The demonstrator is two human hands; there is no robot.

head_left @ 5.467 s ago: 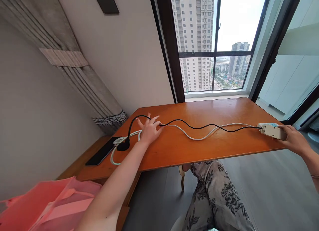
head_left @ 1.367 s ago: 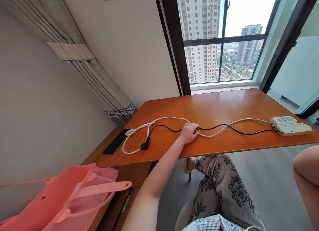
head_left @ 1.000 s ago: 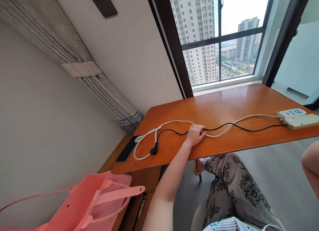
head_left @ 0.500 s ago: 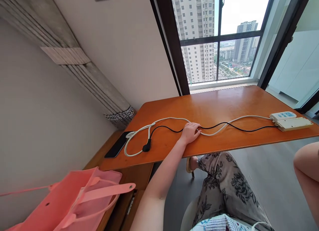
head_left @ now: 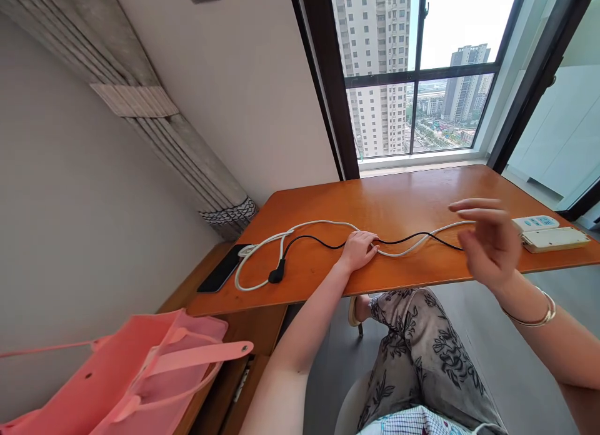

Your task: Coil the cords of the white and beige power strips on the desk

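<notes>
My left hand (head_left: 359, 250) lies on the wooden table, its fingers together and curved over a black power cord (head_left: 309, 238) and a white power cord (head_left: 323, 222) where the two cross. Both cords come out on either side of it. In the air over the right part of the table is my right hand (head_left: 492, 244), slightly blurred, with fingers half bent, thumb apart and nothing in it. Behind it lie a white power strip with blue sockets (head_left: 537, 223) and a cream power strip (head_left: 557, 239) side by side. A black plug (head_left: 277, 272) rests inside the white cord's loop.
A black phone (head_left: 220, 270) lies at the table's left end, near the white cord's end. A pink bag (head_left: 154, 360) stands at the lower left. The orange-brown table (head_left: 412, 200) reaches to the window. My legs (head_left: 422, 341) are below its front edge.
My right hand has come into view from the right, above the table near the power strips. My left hand, the cords and the strips stay in place; the view has shifted slightly.
</notes>
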